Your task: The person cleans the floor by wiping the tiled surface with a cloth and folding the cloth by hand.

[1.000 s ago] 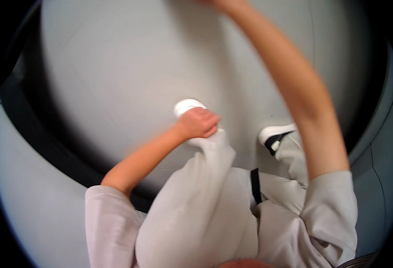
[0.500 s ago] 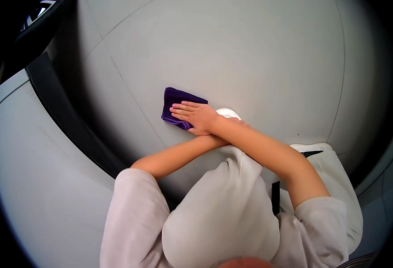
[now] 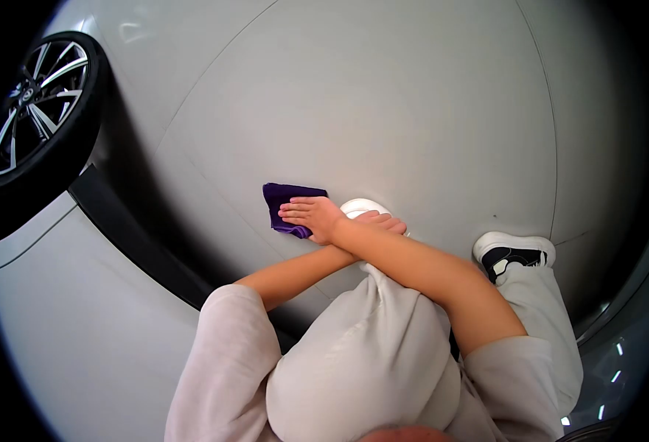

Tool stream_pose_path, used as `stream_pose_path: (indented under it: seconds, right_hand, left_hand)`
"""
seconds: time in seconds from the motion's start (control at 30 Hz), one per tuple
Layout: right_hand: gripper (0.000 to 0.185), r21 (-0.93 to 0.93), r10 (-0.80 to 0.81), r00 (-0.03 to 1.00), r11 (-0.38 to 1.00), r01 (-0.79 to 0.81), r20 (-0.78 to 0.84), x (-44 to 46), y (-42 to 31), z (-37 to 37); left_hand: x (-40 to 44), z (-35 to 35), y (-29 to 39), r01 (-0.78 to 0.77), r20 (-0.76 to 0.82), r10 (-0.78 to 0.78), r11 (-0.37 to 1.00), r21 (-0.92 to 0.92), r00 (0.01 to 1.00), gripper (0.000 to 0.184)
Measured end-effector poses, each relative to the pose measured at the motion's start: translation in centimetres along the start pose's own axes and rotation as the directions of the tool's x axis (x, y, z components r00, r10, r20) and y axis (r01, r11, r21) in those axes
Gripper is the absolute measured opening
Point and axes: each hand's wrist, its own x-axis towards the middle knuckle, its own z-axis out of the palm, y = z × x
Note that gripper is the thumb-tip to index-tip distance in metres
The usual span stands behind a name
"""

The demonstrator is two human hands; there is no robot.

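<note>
Purple cloth [image 3: 283, 192], flat right hand [image 3: 315, 216] on its right edge, near bent left hand [image 3: 385, 220] with grip too hidden to tell.

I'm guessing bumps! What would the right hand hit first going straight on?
Past the purple cloth beneath it, the right hand would probably meet the car's black sill or tyre; depth is unclear.

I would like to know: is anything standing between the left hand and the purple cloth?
Yes. The right arm crosses over the left arm, so it and the right hand are between the left hand and the purple cloth. The right hand lies flat on the cloth, with nothing visible between them.
</note>
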Motion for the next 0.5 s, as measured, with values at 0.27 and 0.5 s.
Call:
stream_pose_path:
  seconds: [0.27,0.5]
  right_hand:
    - [0.069,-0.153,0.004,1.0,0.988,-0.004,0.0,0.6,1.1,0.7]
    - [0.075,-0.228,0.211,0.934,0.932,-0.281,-0.287,-0.4,10.5,-10.7]
  left_hand:
    - [0.5,1.1,1.3,0.145,0.092,-0.151,0.987,0.071,0.984,0.019]
    - [0.5,0.9,1.8,0.196,-0.149,-0.173,0.968,0.156,0.974,0.02]
